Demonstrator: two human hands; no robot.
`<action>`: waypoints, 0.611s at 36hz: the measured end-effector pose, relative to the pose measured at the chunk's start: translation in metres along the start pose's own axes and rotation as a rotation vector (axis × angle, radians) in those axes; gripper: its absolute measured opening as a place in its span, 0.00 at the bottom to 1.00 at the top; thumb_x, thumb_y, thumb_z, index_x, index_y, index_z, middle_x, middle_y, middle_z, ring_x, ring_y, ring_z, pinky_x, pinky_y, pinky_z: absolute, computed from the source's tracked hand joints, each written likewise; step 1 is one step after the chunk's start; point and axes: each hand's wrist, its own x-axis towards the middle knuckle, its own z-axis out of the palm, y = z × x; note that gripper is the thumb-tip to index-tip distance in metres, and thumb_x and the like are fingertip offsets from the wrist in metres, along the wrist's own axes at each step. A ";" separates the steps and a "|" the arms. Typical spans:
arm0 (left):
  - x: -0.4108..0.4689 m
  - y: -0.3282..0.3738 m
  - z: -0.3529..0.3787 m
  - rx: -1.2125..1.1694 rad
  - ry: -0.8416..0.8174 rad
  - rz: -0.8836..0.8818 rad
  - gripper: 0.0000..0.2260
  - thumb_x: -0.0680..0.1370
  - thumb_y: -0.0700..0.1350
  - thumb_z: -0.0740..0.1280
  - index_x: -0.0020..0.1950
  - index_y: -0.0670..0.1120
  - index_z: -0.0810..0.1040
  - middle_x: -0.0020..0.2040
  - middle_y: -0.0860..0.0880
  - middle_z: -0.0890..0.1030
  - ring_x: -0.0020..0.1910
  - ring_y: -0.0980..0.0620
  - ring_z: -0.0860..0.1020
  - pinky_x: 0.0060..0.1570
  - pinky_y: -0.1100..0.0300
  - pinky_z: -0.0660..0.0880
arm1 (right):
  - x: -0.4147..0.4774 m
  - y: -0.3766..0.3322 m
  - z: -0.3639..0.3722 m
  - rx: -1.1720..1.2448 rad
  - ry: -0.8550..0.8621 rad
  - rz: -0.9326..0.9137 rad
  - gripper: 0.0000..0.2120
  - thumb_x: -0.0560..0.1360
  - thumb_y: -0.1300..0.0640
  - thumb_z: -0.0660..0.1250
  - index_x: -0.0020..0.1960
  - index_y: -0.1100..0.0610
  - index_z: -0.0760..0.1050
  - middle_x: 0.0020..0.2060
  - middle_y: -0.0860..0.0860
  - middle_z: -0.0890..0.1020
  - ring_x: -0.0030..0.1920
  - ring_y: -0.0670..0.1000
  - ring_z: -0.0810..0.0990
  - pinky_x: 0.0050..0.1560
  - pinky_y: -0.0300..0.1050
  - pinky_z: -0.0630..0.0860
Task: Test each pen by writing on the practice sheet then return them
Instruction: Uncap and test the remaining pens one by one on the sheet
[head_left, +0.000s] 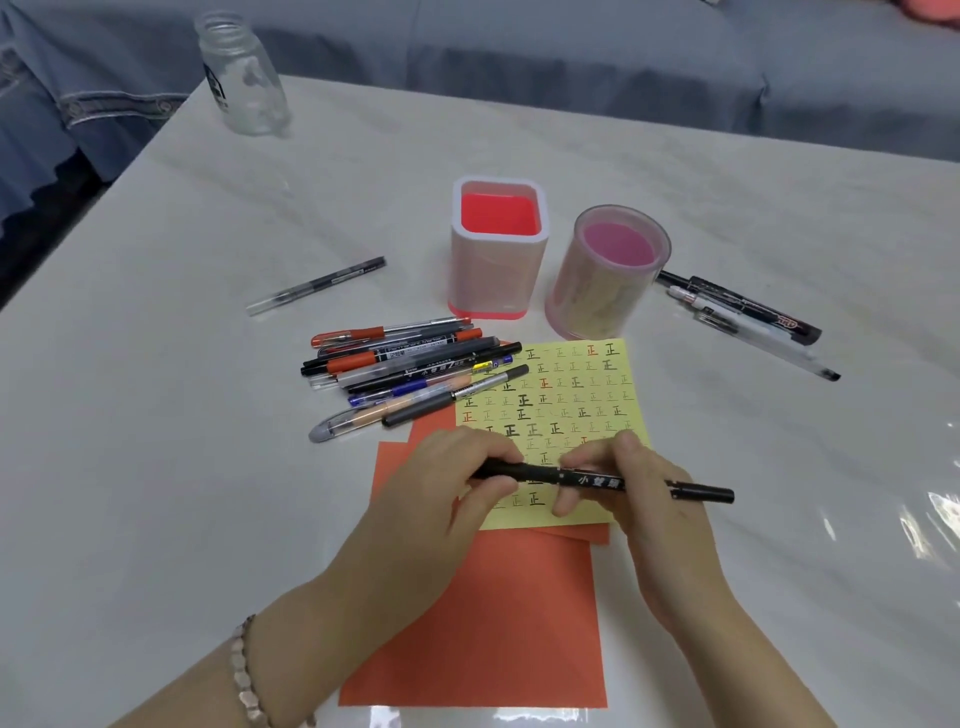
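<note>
A black marker pen (597, 478) with white lettering lies level above the yellow practice sheet (566, 395), which carries rows of written characters. My left hand (457, 478) pinches the pen's left end. My right hand (634, 483) grips the barrel near its middle, and the right end sticks out past that hand. A pile of several pens (410, 369) lies at the sheet's upper left. Behind the sheet stand a square pink holder (498, 249) and a round clear holder (608, 275), both holding no pens.
Orange paper sheets (493, 623) lie under the yellow sheet, reaching toward me. A clear pen (317, 286) lies alone at the left. Several pens (748, 317) lie right of the round holder. A glass jar (241, 78) stands at the far left corner of the white table (156, 415).
</note>
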 end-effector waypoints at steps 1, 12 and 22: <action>0.000 0.002 0.000 -0.027 -0.028 -0.019 0.04 0.77 0.50 0.62 0.47 0.61 0.71 0.44 0.62 0.75 0.48 0.65 0.71 0.46 0.75 0.66 | 0.001 -0.001 0.000 0.014 0.013 -0.014 0.18 0.73 0.47 0.57 0.33 0.55 0.78 0.25 0.54 0.79 0.32 0.45 0.79 0.42 0.36 0.75; 0.018 0.025 0.010 -0.403 -0.195 -0.251 0.06 0.75 0.48 0.63 0.40 0.51 0.69 0.26 0.53 0.70 0.27 0.55 0.65 0.30 0.62 0.63 | 0.011 -0.015 -0.008 -0.027 0.038 -0.046 0.16 0.70 0.54 0.57 0.28 0.60 0.71 0.18 0.53 0.75 0.23 0.46 0.66 0.25 0.33 0.66; 0.052 0.045 0.032 -0.305 -0.425 -0.365 0.05 0.80 0.46 0.61 0.44 0.50 0.71 0.25 0.55 0.69 0.23 0.58 0.64 0.27 0.63 0.62 | 0.021 -0.006 -0.042 0.041 0.113 0.069 0.23 0.78 0.61 0.55 0.24 0.55 0.70 0.19 0.53 0.74 0.26 0.48 0.65 0.28 0.37 0.65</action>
